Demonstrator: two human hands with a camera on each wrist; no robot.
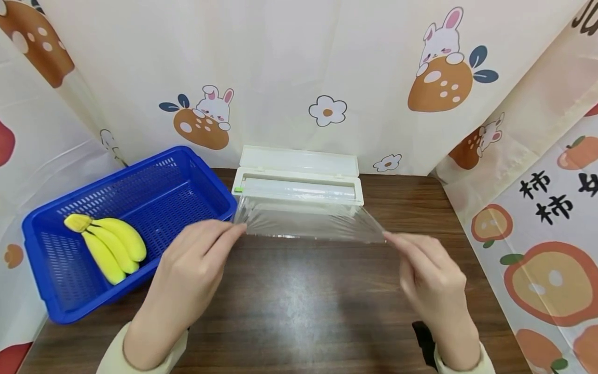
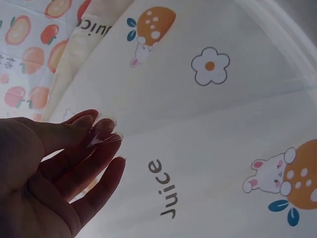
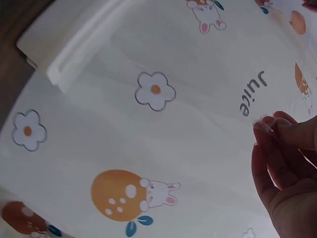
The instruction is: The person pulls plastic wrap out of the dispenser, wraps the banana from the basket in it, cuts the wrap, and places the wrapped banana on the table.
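My left hand [image 1: 196, 262] and right hand [image 1: 434, 270] are pinching the near corners of some plastic wrap [image 1: 303, 224]. It's looking super clear, shiny, kinda creased, and it's stretching above the brown table [image 1: 303, 311] from an open white box [image 1: 299, 162].

Head view, right side: white cloth printed with orange persimmons [image 1: 551, 283] carries black brush-style characters "柿" and "柿" [image 1: 553, 209]; a third character next to them is cut off by the frame edge. Top right corner, dark "Ju" [image 1: 586, 18], rest cut off. Left wrist: dark grey "Juice" [image 2: 167, 188] on cream fabric backdrop [image 2: 163, 109], reading bottom to top; smaller "Juice" near upper left. Right wrist: "Juice" on same backdrop, slanting downward.
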